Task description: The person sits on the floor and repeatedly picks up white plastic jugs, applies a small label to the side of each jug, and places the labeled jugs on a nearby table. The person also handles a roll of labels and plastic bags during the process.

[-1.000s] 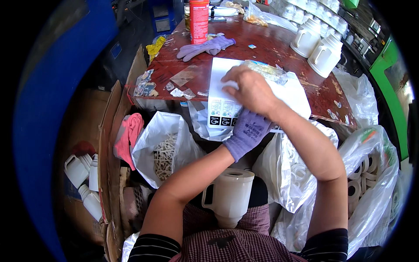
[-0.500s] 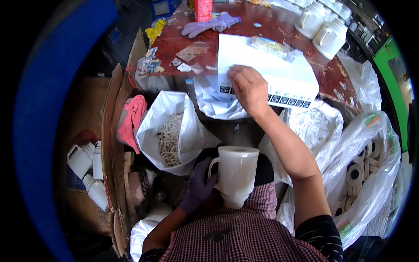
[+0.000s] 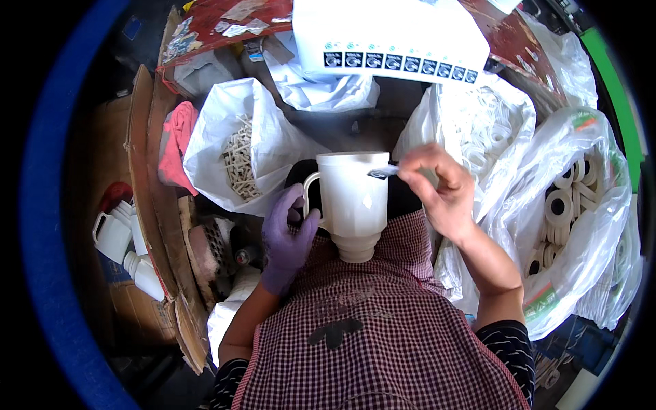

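Note:
A white plastic jug (image 3: 355, 198) with a side handle is held over my lap, its wide end up and its narrow, stepped neck pointing down. My left hand (image 3: 287, 236), in a purple glove, is closed at the jug's handle. Bare, my right hand (image 3: 441, 188) pinches a small black-and-clear sticker (image 3: 383, 172) between thumb and fingertips. The sticker lies against or just in front of the jug's upper right side; whether it touches I cannot tell. A white sheet (image 3: 389, 34) with a row of similar black stickers along its near edge lies on the red table (image 3: 205, 27).
A white sack of small pale sticks (image 3: 263, 147) stands left, beside a pink cloth (image 3: 179, 143). To the right are a bag of clear-white rings (image 3: 478, 123) and a plastic bag of white ring parts (image 3: 557, 205). More white jugs (image 3: 113, 236) lie beyond a cardboard wall (image 3: 147, 205).
My right hand has come back from the sticker sheet to the jug and now holds a sticker. The view has tilted down. My left hand stays at the jug's handle.

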`<state>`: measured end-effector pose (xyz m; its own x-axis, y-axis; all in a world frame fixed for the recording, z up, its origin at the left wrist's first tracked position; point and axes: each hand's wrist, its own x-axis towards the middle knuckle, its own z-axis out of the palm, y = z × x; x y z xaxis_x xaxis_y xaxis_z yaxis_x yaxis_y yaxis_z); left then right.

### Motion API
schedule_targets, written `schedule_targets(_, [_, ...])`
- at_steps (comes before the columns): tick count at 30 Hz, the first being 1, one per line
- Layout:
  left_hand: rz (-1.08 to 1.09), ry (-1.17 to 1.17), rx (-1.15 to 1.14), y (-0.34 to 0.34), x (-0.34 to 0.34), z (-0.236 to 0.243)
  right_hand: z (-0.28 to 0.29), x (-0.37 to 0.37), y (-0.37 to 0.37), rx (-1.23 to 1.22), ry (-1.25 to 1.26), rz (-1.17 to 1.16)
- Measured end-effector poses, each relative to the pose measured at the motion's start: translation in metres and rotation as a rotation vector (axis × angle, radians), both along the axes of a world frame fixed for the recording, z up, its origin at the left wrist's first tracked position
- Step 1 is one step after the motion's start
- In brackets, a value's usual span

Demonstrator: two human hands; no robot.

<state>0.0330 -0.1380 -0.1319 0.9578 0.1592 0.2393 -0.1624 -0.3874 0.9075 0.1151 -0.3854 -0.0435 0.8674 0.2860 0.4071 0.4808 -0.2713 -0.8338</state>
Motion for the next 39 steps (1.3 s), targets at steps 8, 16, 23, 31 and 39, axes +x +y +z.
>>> schedule_targets(8, [-0.492,0.473,-0.156,-0.042,-0.019,0.036,-0.033,-0.069,-0.018,0.116,0.512,0.11])
schedule_targets(16, [-0.285,0.948,-0.5,-0.051,-0.012,0.035,-0.061,-0.031,0.0,0.009,0.49,0.004])
schedule_targets(23, [-0.23,0.917,-0.501,-0.051,0.003,0.033,-0.072,-0.013,0.018,-0.07,0.352,-0.086])
schedule_targets(31, [-0.214,0.933,-0.511,-0.05,0.008,0.023,-0.078,-0.009,0.023,-0.11,0.282,-0.127])
schedule_targets(39, [-0.226,0.929,-0.482,-0.047,0.007,0.019,-0.084,-0.007,0.025,-0.111,0.16,-0.129])
